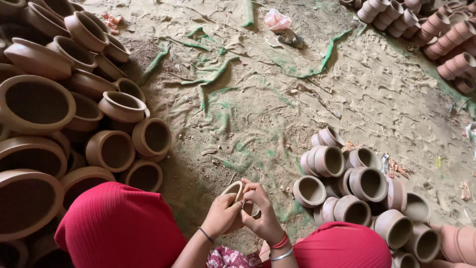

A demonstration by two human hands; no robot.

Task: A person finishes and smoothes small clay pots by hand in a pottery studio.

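Both my hands hold one small brown clay pot (234, 189) low in the middle of the view, above the sandy ground. My left hand (221, 214) cups its left side and underside. My right hand (264, 214) grips its right rim, fingers curled over the edge. My knees, in red cloth (119, 226), frame the hands on either side. A heap of small clay pots (347, 188) lies just right of my right hand.
A large pile of bigger clay pots (59, 99) fills the left side. Stacked small pots (436, 30) lie at the top right. The sandy ground (258, 109) shows green patches, a pink scrap (276, 20) and bits of litter.
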